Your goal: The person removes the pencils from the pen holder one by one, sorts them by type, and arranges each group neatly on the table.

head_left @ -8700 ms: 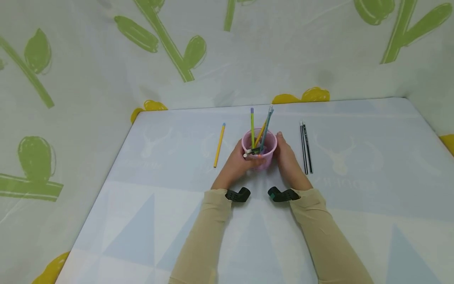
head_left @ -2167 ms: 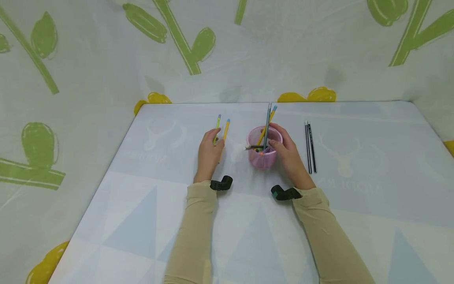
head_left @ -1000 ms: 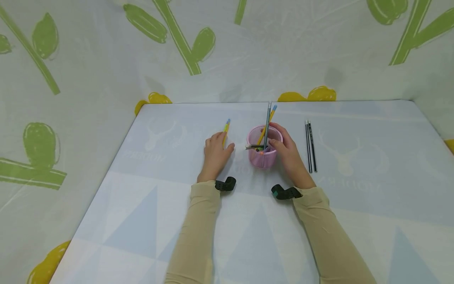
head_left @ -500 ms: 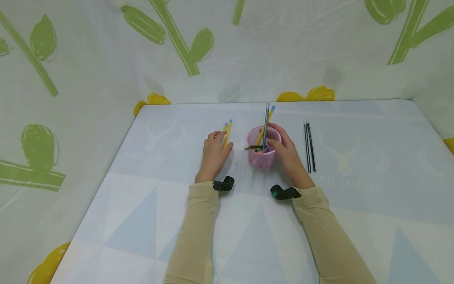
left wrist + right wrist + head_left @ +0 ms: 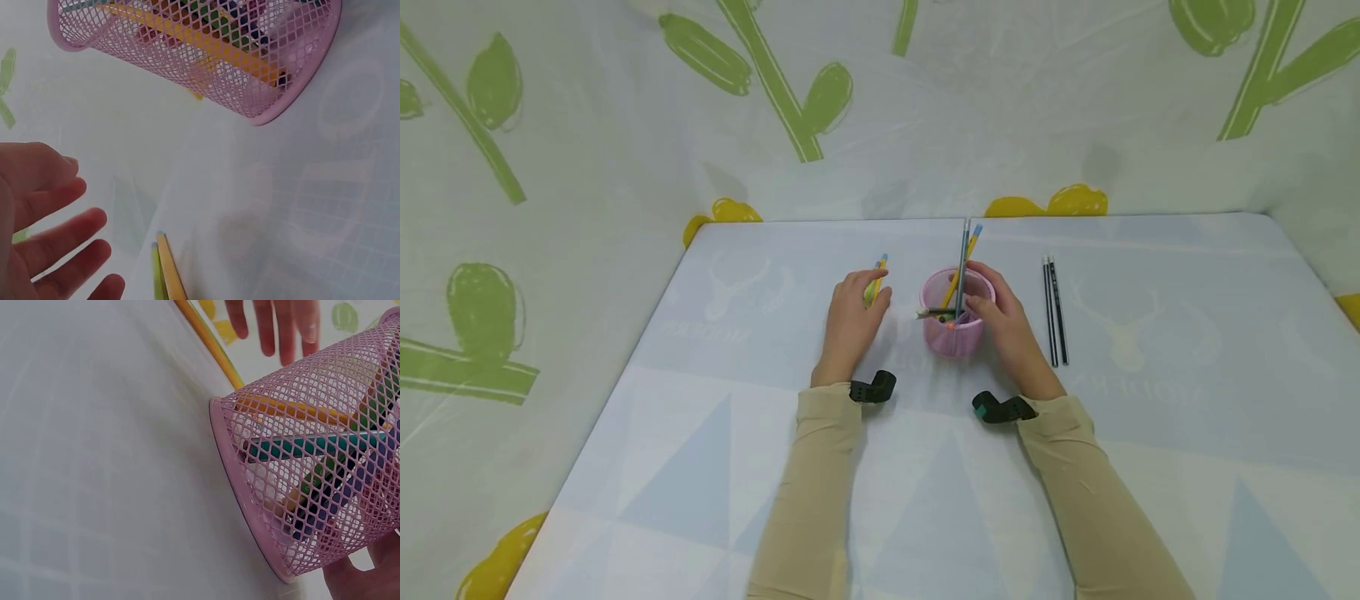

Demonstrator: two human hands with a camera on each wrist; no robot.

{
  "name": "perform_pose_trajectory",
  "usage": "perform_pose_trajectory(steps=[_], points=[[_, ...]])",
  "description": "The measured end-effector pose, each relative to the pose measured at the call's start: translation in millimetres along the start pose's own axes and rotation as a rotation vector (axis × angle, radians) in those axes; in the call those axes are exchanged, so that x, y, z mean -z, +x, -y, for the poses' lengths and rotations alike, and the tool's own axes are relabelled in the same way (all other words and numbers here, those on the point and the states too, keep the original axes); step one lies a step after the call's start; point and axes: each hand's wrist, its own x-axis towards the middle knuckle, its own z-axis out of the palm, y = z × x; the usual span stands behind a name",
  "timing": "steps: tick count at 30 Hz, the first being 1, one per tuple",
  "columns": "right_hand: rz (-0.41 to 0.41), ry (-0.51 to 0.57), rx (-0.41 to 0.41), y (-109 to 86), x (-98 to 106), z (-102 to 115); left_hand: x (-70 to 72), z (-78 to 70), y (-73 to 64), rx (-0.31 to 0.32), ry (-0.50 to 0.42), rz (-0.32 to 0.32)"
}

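My right hand (image 5: 1009, 333) grips the right side of a pink mesh pencil cup (image 5: 953, 340), thumb over the rim. Several pencils stand or lean in the cup; the right wrist view shows a teal pencil (image 5: 300, 446) through the mesh. To the left, my left hand (image 5: 848, 325) hovers over two pencils lying side by side, its fingers relaxed and apart from them in the left wrist view. One is a yellow pencil (image 5: 169, 265), the other a green pencil (image 5: 157, 265). In the head view the hand hides their lower parts.
Two black pencils (image 5: 1056, 312) lie parallel on the table to the right of the right hand. The pale patterned table (image 5: 940, 508) meets a leaf-print cloth wall (image 5: 925, 133) along its back edge.
Earlier both hands were at the cup and the green pencil stood in it. Now that pencil lies beside the yellow one, and the left hand has released it. The right hand still holds the cup.
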Motion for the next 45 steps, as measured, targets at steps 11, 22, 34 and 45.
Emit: perform_pose_trajectory(steps=[11,22,34,45], points=[[-0.005,-0.006,-0.01,-5.0,0.1,8.8,0.6,-5.2,1.3,-0.174,-0.171,0.118],[-0.003,-0.011,-0.026,0.6,2.0,-2.7,-4.0,-13.9,-1.9,-0.163,-0.27,0.373],[-0.01,-0.005,0.001,4.2,1.0,-12.6,-11.9,-19.9,-6.4,-0.116,-0.288,0.417],[-0.014,-0.017,-0.003,2.7,0.4,-13.9,-17.8,-33.8,-10.4,-0.057,-0.244,0.419]])
